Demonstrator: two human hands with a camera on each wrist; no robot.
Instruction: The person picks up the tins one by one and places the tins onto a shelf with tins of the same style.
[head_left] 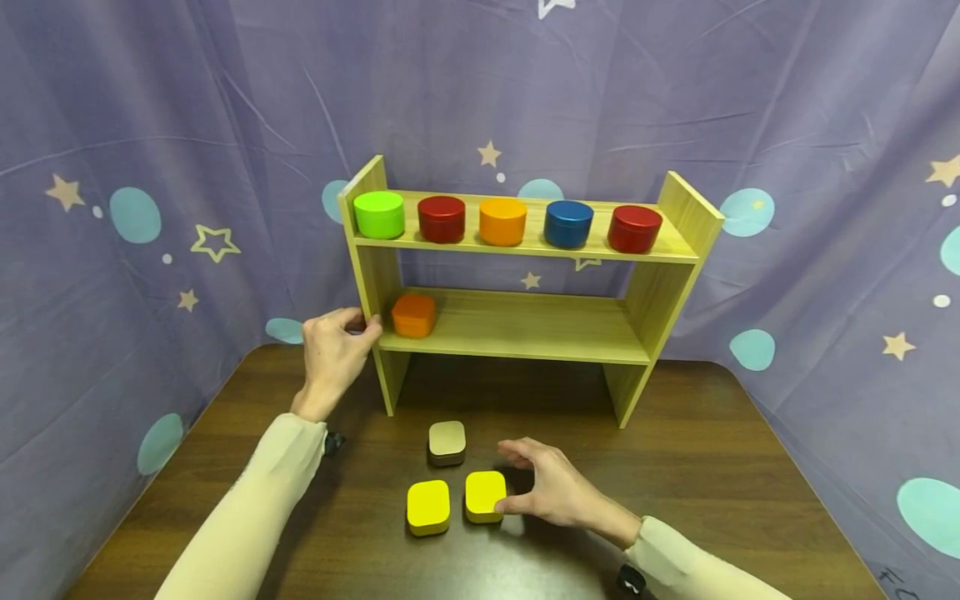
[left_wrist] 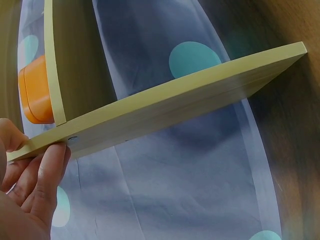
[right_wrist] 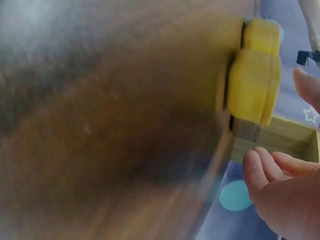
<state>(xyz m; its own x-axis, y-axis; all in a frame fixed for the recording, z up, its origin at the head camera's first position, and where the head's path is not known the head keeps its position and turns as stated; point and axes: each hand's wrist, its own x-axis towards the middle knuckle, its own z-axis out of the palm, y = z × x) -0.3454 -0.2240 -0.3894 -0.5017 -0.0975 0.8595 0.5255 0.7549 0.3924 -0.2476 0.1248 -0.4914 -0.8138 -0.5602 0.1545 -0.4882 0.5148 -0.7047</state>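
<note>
My left hand (head_left: 332, 354) pinches the front edge of the wooden shelf's left side panel (left_wrist: 165, 102), thumb on one face and fingers on the other. Just inside that panel, an orange square tin (head_left: 414, 317) stands on the lower board. On the table, my right hand (head_left: 558, 487) is spread beside a yellow square tin (head_left: 485, 493), its thumb tip overlapping the tin's right edge in the head view. In the right wrist view a gap shows between the fingers and the yellow tins. A second yellow tin (head_left: 428, 504) lies to the left, and a gold square tin (head_left: 447, 442) behind them.
The upper board (head_left: 600, 250) carries a row of round tins: green (head_left: 379, 215), red (head_left: 442, 220), orange (head_left: 502, 222), blue (head_left: 567, 224) and another red (head_left: 634, 229). The shelf stands toward the back of the brown table (head_left: 720, 467), before a purple curtain (head_left: 480, 100).
</note>
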